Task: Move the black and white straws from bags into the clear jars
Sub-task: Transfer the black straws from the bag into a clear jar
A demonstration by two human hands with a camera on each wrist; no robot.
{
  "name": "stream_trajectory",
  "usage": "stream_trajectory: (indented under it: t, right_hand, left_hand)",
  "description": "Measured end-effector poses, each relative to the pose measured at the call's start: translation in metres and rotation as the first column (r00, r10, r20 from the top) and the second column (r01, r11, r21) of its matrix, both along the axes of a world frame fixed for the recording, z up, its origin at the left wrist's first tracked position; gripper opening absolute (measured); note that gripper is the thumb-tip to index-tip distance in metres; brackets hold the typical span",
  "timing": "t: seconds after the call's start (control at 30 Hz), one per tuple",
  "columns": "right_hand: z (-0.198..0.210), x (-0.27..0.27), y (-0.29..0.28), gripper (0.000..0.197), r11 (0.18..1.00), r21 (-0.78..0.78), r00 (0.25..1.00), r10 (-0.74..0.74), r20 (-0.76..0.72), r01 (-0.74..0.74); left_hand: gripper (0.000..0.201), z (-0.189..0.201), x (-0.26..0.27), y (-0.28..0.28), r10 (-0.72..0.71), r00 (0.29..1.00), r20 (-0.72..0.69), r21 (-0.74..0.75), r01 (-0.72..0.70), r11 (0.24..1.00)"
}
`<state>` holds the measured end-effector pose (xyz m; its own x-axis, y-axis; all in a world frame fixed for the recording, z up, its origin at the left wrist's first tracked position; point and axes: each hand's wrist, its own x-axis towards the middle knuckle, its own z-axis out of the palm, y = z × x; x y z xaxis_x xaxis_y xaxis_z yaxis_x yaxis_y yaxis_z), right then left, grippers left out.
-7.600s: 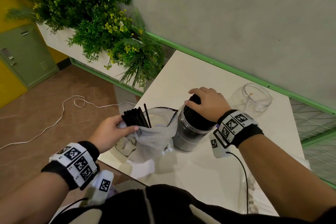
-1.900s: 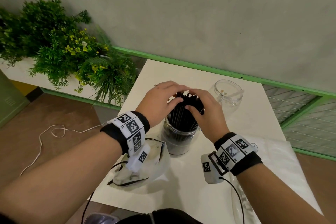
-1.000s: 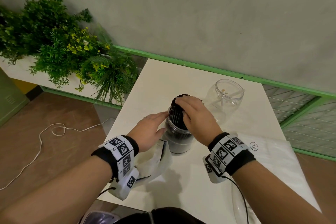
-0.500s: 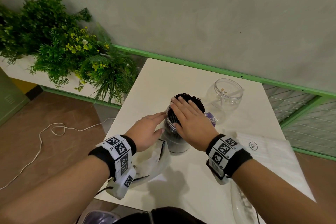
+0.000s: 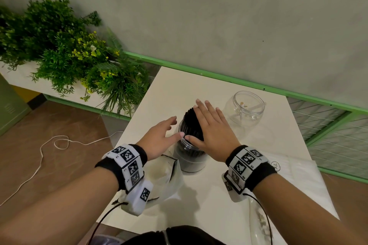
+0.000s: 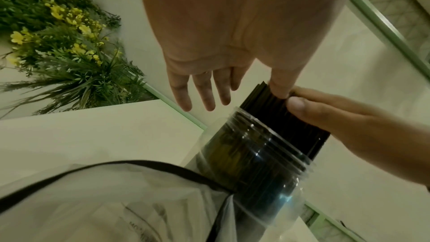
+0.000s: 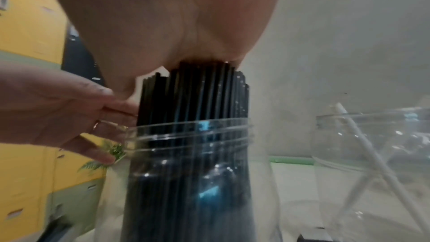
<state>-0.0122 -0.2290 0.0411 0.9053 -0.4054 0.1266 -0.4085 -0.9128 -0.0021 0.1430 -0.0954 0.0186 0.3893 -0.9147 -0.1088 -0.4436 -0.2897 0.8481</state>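
Observation:
A clear jar point(image 5: 191, 157) packed with black straws point(image 5: 190, 121) stands mid-table. My right hand point(image 5: 211, 125) lies flat on the straw tops, fingers straight, the palm pressing down in the right wrist view point(image 7: 181, 25). My left hand point(image 5: 165, 133) is open beside the jar on its left, its thumb touching the straws point(image 6: 279, 117) just above the rim. Behind and to the right stands a second clear jar point(image 5: 247, 107) holding a few white straws point(image 7: 363, 144). The emptied clear bag point(image 5: 165, 177) with a black edge lies against the first jar point(image 6: 251, 163).
A white plastic bag point(image 5: 294, 173) lies on the table's right side. The white table point(image 5: 179, 85) ends at a green rail along the grey wall. A planter of green plants point(image 5: 69, 55) stands to the left, with a white cable point(image 5: 49, 145) on the floor.
My right hand, curled over the straw tops a second ago, has flattened onto them. My left hand stays beside the jar and has risen slightly toward the straws.

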Motion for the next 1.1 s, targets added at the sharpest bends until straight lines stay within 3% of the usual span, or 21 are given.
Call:
stream_trajectory:
  t: [0.07, 0.13, 0.23, 0.3, 0.37, 0.47, 0.7, 0.83, 0.93, 1.1]
  right_hand:
    - [0.000, -0.010, -0.009, 0.106, 0.985, 0.171, 0.992, -0.051, 0.113, 0.031]
    - [-0.003, -0.024, -0.019, 0.122, 0.902, 0.424, 0.966, -0.176, 0.188, 0.082]
    - [-0.011, -0.033, -0.028, 0.132, 0.671, 0.730, 0.941, -0.316, 0.121, 0.131]
    - [-0.014, -0.028, -0.035, 0.130, 0.489, 0.865, 0.943, -0.327, 0.067, 0.108]
    - [-0.017, -0.020, -0.042, 0.121, 0.391, 0.917, 0.958, -0.284, 0.041, 0.076]
    - [-0.016, -0.012, -0.045, 0.106, 0.403, 0.910, 0.973, -0.229, -0.006, 0.100]
    - [-0.021, -0.005, -0.045, 0.113, 0.402, 0.914, 0.948, -0.268, 0.171, -0.051]
    - [-0.023, -0.005, -0.044, 0.118, 0.386, 0.915, 0.908, -0.335, 0.253, -0.112]
    - [-0.026, -0.008, -0.038, 0.125, 0.443, 0.891, 0.880, -0.379, 0.286, -0.099]
    - [-0.026, -0.016, -0.027, 0.123, 0.646, 0.763, 0.893, -0.362, 0.266, 0.034]
  left_hand:
    - [0.079, 0.005, 0.002, -0.005, 0.001, 0.994, -0.110, 0.016, 0.001, 1.000]
    - [0.097, 0.010, 0.004, -0.011, -0.028, 0.984, -0.175, 0.032, 0.034, 0.999]
    - [0.113, 0.014, 0.004, -0.026, -0.105, 0.978, -0.178, 0.084, 0.122, 0.989]
    - [0.116, 0.015, 0.004, -0.039, -0.147, 0.974, -0.173, 0.119, 0.169, 0.978]
    - [0.120, 0.015, 0.004, -0.050, -0.183, 0.964, -0.195, 0.138, 0.212, 0.968]
    - [0.112, 0.016, 0.003, -0.061, -0.223, 0.944, -0.242, 0.132, 0.259, 0.957]
    - [0.111, 0.017, -0.005, -0.071, -0.136, 0.953, -0.272, 0.009, 0.143, 0.990]
    - [0.094, 0.019, -0.007, -0.071, -0.071, 0.949, -0.308, -0.038, 0.062, 0.997]
    - [0.092, 0.017, -0.004, -0.064, -0.056, 0.950, -0.309, -0.027, 0.050, 0.998]
    - [0.106, 0.012, 0.004, -0.043, -0.065, 0.978, -0.198, 0.012, 0.069, 0.998]
